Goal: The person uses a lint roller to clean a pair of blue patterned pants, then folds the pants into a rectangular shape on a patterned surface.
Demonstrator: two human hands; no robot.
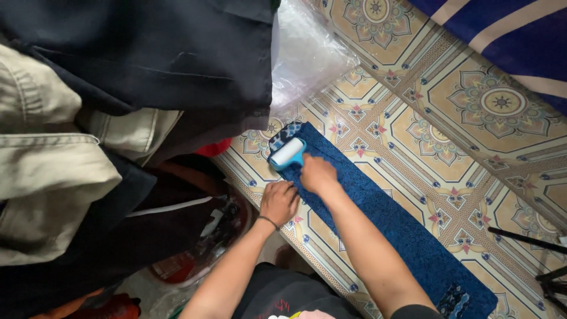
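A long blue patterned cloth (401, 230) lies flat along a surface with an ornate tile pattern (449, 124). My right hand (317, 173) grips the handle of a lint roller (287, 153) with a white roll and light blue frame, resting on the cloth's far end. My left hand (279, 201), with a thin black band at the wrist, presses fingers down on the cloth's left edge just beside the roller.
Dark and beige garments (88, 136) hang or pile at the left. Clear plastic wrap (304, 53) lies at the top centre. A blue and white striped fabric (508, 35) fills the top right corner. Black tripod legs (543, 260) stand at the right edge.
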